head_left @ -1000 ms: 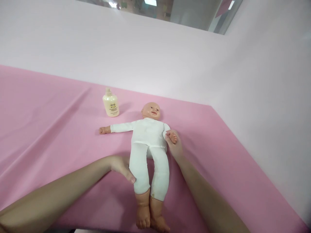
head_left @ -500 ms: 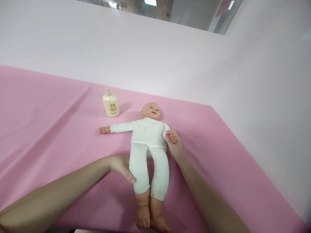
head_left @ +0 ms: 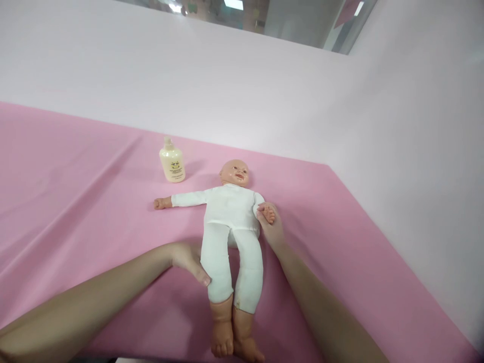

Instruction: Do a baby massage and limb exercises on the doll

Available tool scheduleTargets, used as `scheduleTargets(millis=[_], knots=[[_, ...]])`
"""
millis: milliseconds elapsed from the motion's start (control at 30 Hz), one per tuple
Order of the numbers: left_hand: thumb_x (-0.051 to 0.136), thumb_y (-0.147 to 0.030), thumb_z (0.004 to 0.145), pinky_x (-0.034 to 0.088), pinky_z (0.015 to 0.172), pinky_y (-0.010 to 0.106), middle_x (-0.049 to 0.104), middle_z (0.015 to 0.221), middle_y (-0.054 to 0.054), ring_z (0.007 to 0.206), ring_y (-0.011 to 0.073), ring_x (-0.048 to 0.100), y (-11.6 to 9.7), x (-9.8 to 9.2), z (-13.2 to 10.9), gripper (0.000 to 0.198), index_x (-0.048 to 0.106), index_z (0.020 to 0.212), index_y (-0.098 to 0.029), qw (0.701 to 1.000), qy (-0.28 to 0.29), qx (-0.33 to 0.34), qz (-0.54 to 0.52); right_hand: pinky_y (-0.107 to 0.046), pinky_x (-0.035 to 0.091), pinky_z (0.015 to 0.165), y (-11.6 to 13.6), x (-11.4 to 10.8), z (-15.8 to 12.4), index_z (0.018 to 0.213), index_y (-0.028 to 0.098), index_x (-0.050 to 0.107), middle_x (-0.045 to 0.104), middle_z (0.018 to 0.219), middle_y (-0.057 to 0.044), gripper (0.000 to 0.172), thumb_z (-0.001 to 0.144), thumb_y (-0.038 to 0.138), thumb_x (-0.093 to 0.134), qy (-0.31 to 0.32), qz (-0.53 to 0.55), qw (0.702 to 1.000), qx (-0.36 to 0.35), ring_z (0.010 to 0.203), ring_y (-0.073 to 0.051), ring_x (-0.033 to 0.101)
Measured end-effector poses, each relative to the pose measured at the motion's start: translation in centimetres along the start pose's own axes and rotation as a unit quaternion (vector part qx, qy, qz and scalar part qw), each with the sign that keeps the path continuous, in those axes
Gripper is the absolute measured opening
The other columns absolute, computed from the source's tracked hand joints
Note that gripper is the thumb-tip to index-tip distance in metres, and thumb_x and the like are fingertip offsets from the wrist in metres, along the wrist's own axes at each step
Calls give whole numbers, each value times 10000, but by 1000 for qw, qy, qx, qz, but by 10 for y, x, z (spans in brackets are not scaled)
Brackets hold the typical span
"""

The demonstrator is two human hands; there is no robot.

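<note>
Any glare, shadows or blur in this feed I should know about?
All head view: the doll has glossy highlights on its head; bright lights glare in the glass up top; the bottle casts a soft shadow rightward, its small print unreadable.

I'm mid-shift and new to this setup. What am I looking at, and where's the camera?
There is no machine here: these are a person's bare hands, seen from one camera worn on their head, looking forward and down. A doll in white clothes lies on its back on a pink cloth, with a bottle standing near its outstretched arm. The right hand holds the doll's other arm near the wrist. The left hand has its thumb against a leg; its fingers are hidden.
</note>
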State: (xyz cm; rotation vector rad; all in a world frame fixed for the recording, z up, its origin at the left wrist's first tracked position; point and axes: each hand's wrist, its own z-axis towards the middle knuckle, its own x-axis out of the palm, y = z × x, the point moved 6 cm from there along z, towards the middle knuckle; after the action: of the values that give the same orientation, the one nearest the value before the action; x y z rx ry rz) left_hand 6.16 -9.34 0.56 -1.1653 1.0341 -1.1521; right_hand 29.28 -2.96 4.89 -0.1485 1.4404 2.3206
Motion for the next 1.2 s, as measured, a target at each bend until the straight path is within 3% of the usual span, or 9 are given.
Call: scheduleTargets(millis=[333, 667, 933, 1200], knots=[[794, -471, 847, 607, 867, 249, 781, 1118, 46, 985, 215, 751, 7, -1, -4, 481, 732, 1261, -236, 999, -3, -30, -17, -441, 506, 994, -1, 0, 0, 883, 260, 633, 690, 989, -45, 169, 866, 428, 631, -4, 2, 1000, -3, 1010, -250, 642], [772, -464, 866, 624, 818, 241, 794, 990, 16, 878, 190, 761, -12, 3, 3, 417, 757, 1193, -206, 1000, -17, 7, 13, -439, 502, 1000, -2, 2, 1, 878, 263, 627, 683, 984, -42, 149, 864, 411, 620, 0, 8, 1000, 0, 1028, -251, 646], [790, -457, 854, 616, 788, 224, 798, 1012, 30, 892, 195, 758, -14, 3, 3, 412, 769, 1195, -228, 1000, -15, -8, 7, -442, 510, 986, -2, 0, -1, 898, 262, 641, 702, 1016, -51, 180, 873, 440, 627, 0, -8, 1000, 1, 999, -251, 645], [789, -508, 841, 615, 818, 233, 795, 1020, 51, 913, 199, 763, -15, 3, 5, 465, 759, 1225, -248, 1000, -16, 19, 11, -455, 506, 997, -2, 1, 0, 880, 265, 632, 695, 994, -52, 176, 873, 441, 622, -2, -2, 1000, -4, 1028, -261, 650]])
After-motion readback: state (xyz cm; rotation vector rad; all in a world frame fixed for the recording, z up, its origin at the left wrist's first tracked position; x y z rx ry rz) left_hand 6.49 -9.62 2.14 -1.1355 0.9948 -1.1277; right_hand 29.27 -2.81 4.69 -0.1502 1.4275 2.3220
